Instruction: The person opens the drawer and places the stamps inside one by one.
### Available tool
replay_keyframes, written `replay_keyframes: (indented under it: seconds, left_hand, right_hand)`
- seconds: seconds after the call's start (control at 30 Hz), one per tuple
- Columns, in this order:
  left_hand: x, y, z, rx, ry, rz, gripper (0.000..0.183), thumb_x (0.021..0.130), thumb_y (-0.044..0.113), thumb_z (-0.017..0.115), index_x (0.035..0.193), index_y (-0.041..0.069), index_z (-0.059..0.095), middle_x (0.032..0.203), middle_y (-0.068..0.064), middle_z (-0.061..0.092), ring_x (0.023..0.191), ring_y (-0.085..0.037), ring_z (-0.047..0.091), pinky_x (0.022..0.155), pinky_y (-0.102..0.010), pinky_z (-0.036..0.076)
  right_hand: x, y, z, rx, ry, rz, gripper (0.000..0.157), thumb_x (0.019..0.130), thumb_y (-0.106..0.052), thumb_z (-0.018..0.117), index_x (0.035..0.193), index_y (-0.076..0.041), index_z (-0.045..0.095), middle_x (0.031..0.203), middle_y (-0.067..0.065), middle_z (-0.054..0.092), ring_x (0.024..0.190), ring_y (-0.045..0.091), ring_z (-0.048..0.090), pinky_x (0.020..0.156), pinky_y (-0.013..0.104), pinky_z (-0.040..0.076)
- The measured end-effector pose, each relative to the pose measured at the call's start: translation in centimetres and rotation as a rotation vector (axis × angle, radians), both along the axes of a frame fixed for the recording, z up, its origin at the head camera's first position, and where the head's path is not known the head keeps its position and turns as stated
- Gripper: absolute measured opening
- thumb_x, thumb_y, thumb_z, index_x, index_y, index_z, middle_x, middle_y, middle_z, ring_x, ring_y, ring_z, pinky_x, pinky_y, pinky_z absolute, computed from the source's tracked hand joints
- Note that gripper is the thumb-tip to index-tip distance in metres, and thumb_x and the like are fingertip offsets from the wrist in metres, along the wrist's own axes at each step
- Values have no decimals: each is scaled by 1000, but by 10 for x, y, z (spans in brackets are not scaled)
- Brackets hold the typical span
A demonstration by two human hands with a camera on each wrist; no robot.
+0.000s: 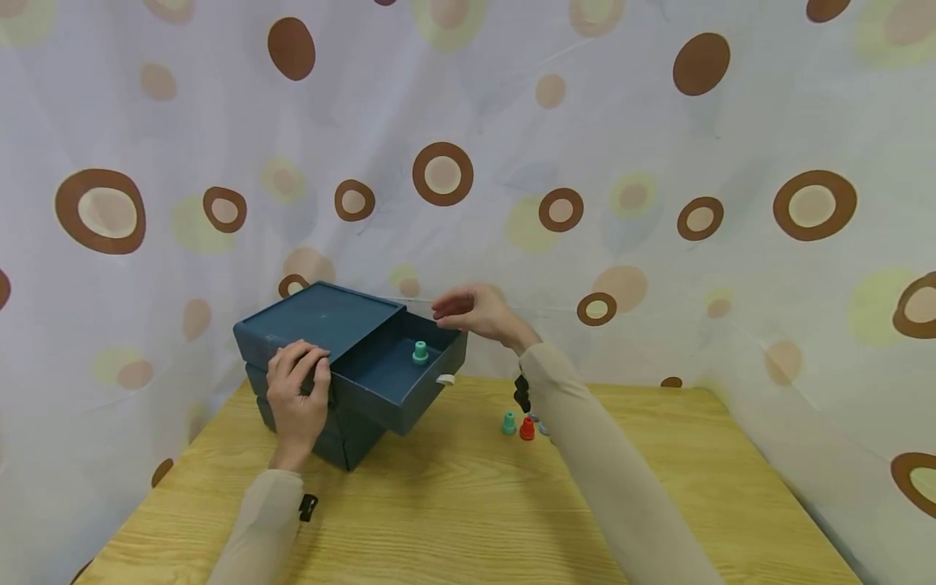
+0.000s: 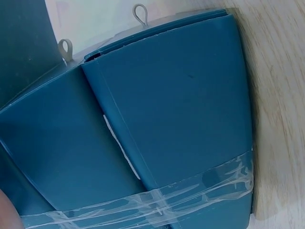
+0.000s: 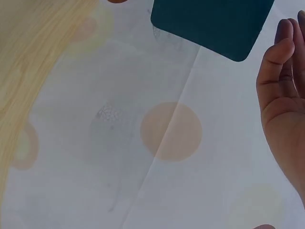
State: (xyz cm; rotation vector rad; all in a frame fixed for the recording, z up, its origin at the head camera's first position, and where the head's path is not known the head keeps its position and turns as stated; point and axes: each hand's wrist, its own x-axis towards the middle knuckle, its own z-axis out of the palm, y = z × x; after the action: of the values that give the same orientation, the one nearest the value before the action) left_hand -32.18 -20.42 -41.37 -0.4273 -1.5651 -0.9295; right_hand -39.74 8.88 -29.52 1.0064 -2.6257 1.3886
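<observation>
A dark blue drawer unit (image 1: 314, 321) stands at the left of the table, its top drawer (image 1: 376, 398) pulled out toward the right. Inside that drawer a small green stepped peg-like piece (image 1: 420, 353) stands upright. My left hand (image 1: 298, 402) rests on the unit's near top edge, fingers bent over it and thumb by the side. Over the drawer's far right corner hovers my right hand (image 1: 478, 313), its fingers loosely bent with nothing visible between them. In the right wrist view this hand (image 3: 286, 105) is beside a dark blue panel (image 3: 209, 24).
On the table (image 1: 439, 520), right of the unit, stand another green piece (image 1: 509, 423) and a red piece (image 1: 527, 429). Bluish pieces (image 1: 544, 428) are partly hidden by the right sleeve. Clear tape (image 2: 200, 191) wraps the unit; pull loops (image 2: 140, 14) stick out. A spotted curtain (image 1: 497, 97) hangs behind.
</observation>
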Motion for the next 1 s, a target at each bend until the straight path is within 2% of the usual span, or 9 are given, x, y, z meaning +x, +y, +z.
replay_keyframes:
  seconds: [0.23, 0.4, 0.57, 0.77, 1.0]
  left_hand:
    - [0, -2, 0, 7, 12, -2, 20, 92, 14, 61, 97, 3, 76, 105, -21, 67, 114, -40, 54, 112, -59, 28]
    - [-1, -4, 3, 13, 8, 0, 19, 92, 14, 61, 98, 5, 76, 106, -19, 68, 115, -38, 54, 112, -58, 28]
    - [-2, -3, 4, 5, -3, -5, 19, 91, 14, 61, 98, 4, 76, 107, -19, 67, 116, -38, 54, 113, -57, 28]
    - [-3, -2, 3, 5, -5, 0, 19, 91, 14, 60, 98, 5, 76, 106, -18, 67, 116, -37, 54, 113, -56, 28]
    - [-2, -2, 0, 0, -6, -3, 20, 91, 15, 60, 98, 5, 76, 106, -18, 67, 115, -38, 54, 113, -57, 28]
  right_hand:
    - [2, 10, -7, -67, 10, 61, 23, 91, -9, 68, 114, -5, 71, 107, 17, 72, 89, 25, 68, 63, 27, 51]
    - [4, 20, -16, -95, -49, 65, 25, 93, -10, 66, 117, -3, 69, 116, 24, 67, 94, 29, 66, 69, 27, 52]
    - [7, 30, -21, -101, -66, 18, 26, 93, -12, 67, 118, -4, 68, 116, 18, 68, 98, 30, 65, 77, 31, 55]
    - [10, 40, -25, -86, -66, 30, 28, 93, -10, 67, 118, 0, 67, 114, 18, 69, 101, 35, 66, 81, 32, 57]
    - [13, 53, -37, -24, -92, 17, 29, 93, -13, 67, 120, -3, 67, 116, 16, 70, 102, 25, 68, 84, 33, 57]
